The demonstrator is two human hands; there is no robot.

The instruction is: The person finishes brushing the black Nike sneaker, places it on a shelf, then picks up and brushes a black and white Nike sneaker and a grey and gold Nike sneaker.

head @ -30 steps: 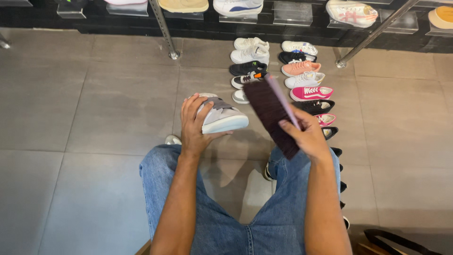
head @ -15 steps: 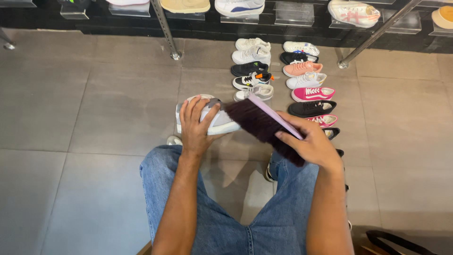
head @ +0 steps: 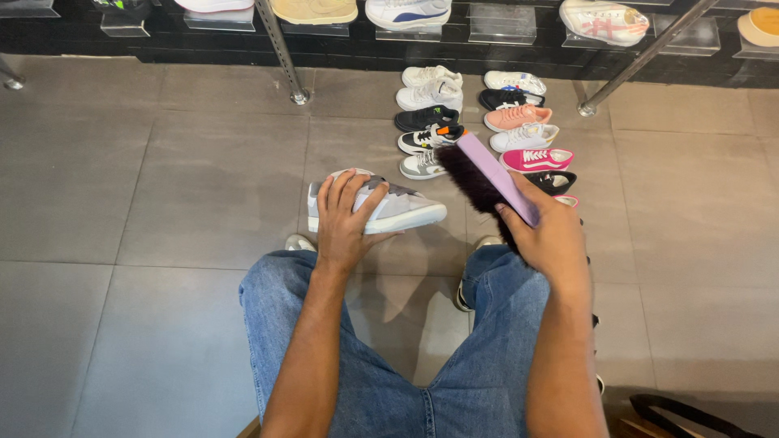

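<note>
- Left hand [head: 347,217] wrapped over the heel end of a grey-and-white sneaker [head: 389,209], fingers spread across its upper, thumb on the near side. The shoe is held up off the grey tiled floor [head: 162,186], above and ahead of the left knee.
- Sneaker's long axis runs nearly level, left to right across the view; the toe points right, toward the other hand, sole edge facing the person.
- Right hand [head: 548,235] closed around the near end of a long brush [head: 487,178] with a lilac back and dark bristles. The bristles face left and down, toward the shoe.
- Brush's long axis slants from the right hand up and away to the left; its far tip sits above and beyond the toe.
- Key relation: bristles just beside the sneaker's toe, to its right. Touching or a small gap — cannot tell from this angle.
- Beyond the hands, two rows of small sneakers [head: 479,122] stand on the floor, before a dark display shelf [head: 487,40] with more shoes.
- Blue jeans [head: 454,381] fill the lower view.
</note>
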